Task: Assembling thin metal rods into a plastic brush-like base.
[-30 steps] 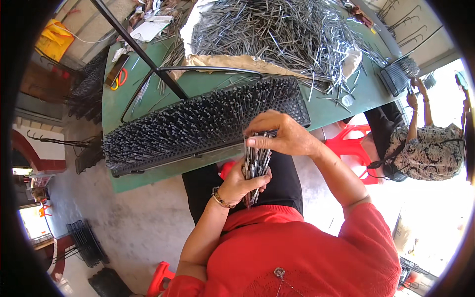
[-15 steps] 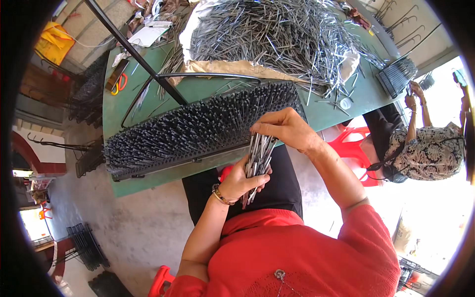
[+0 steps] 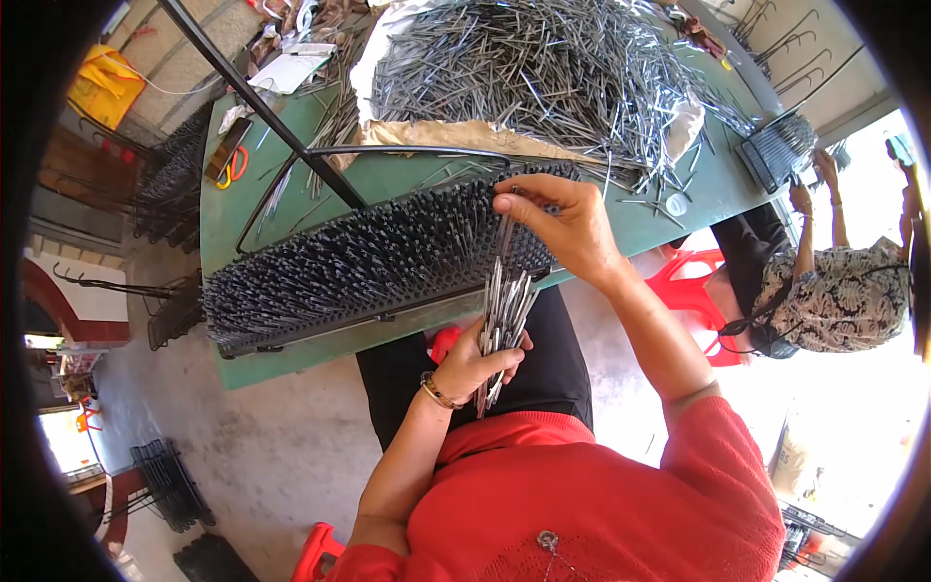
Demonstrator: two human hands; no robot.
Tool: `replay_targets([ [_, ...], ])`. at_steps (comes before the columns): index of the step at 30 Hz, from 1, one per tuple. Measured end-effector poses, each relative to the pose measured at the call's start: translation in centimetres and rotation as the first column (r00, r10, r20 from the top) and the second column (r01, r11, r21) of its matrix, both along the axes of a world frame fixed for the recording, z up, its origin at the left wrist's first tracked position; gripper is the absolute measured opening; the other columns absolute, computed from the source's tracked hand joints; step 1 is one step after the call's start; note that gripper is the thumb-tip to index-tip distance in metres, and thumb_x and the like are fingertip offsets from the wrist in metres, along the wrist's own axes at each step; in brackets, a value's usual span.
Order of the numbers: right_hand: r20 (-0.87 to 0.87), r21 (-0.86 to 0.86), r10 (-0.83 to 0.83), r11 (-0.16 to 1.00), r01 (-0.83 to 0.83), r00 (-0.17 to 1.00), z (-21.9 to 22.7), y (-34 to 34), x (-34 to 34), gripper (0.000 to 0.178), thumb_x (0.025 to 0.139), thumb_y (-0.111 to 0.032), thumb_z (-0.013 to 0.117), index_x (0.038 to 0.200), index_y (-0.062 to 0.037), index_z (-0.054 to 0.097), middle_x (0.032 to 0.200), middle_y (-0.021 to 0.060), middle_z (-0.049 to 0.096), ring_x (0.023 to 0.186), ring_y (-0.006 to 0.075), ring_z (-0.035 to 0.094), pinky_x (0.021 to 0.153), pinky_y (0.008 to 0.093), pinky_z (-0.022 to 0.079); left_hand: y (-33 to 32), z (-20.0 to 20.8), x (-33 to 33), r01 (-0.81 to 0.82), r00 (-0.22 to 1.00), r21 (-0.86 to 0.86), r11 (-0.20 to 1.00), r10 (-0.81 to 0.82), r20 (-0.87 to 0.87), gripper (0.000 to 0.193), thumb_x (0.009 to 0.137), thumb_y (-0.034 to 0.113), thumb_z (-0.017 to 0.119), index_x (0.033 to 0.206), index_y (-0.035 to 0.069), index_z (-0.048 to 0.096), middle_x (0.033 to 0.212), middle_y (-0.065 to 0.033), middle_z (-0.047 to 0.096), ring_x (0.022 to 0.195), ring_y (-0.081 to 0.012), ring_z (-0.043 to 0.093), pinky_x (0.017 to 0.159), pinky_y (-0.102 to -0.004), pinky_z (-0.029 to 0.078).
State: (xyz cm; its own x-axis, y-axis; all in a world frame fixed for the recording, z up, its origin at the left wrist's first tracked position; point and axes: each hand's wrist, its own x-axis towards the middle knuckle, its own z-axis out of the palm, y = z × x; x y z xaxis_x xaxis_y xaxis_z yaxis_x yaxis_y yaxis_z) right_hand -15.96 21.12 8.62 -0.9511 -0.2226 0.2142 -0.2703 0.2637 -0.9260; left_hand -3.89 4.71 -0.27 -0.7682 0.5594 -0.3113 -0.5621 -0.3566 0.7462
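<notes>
My left hand (image 3: 477, 364) is closed around a bundle of thin metal rods (image 3: 502, 315), which stick up from the fist above my lap. My right hand (image 3: 561, 221) is raised over the bundle, with thumb and forefinger pinching a thin metal rod (image 3: 505, 236) that hangs down; whether it is one or more I cannot tell. Just beyond the hands lies a long dark perforated rack (image 3: 378, 310), densely filled with upright rods. Some of its holes show bare near the right end.
A large heap of loose rods (image 3: 524, 78) lies on wrapping on the green table (image 3: 621, 228). A black metal bar (image 3: 262, 102) slants over the left side. Orange scissors (image 3: 233, 167) and a small white cap (image 3: 676, 204) lie there. At right, another person (image 3: 834, 296) handles a rack (image 3: 781, 150).
My right hand has moved up and away from the bundle, drawing a thin rod toward the rack. The left hand still holds the bundle, slightly lower.
</notes>
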Motion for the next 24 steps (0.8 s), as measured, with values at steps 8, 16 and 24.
replay_targets([
  [8, -0.178, 0.072, -0.001, 0.997, 0.014, 0.984, -2.9, -0.7, -1.0, 0.018, 0.083, -0.015, 0.071, 0.097, -0.0032, 0.070, 0.086, 0.0078, 0.070, 0.075, 0.0120, 0.062, 0.069, 0.0258, 0.048, 0.2, -0.5, 0.7, 0.003, 1.000, 0.024, 1.000, -0.004, 0.019, 0.037, 0.080, 0.006, 0.063, 0.114, -0.001, 0.051, 0.083, -0.0043, 0.057, 0.060, -0.0075, 0.052, 0.051, -0.0223, 0.046],
  [16, -0.382, 0.100, 0.084, 0.994, -0.049, 0.920, -2.6, -0.6, -1.5, 0.017, 0.080, -0.014, 0.072, 0.095, -0.0056, 0.071, 0.086, 0.0057, 0.071, 0.077, 0.0180, 0.062, 0.070, 0.0299, 0.049, 0.0, -0.4, 0.6, 0.026, 0.997, 0.049, 0.998, -0.029, 0.064, 0.052, 0.080, 0.004, 0.063, 0.128, 0.000, 0.042, 0.096, -0.0066, 0.056, 0.065, -0.0077, 0.052, 0.052, -0.0227, 0.047],
  [24, -0.421, 0.203, 0.120, 0.979, -0.036, 0.899, -4.1, -0.7, -1.4, 0.017, 0.079, -0.014, 0.073, 0.094, -0.0069, 0.071, 0.081, 0.0059, 0.069, 0.076, 0.0188, 0.062, 0.075, 0.0316, 0.045, -0.2, 0.0, 0.5, -0.003, 0.995, 0.073, 0.997, -0.005, 0.102, 0.027, 0.082, 0.003, 0.063, 0.105, 0.002, 0.050, 0.087, -0.0052, 0.057, 0.063, -0.0082, 0.053, 0.052, -0.0232, 0.047],
])
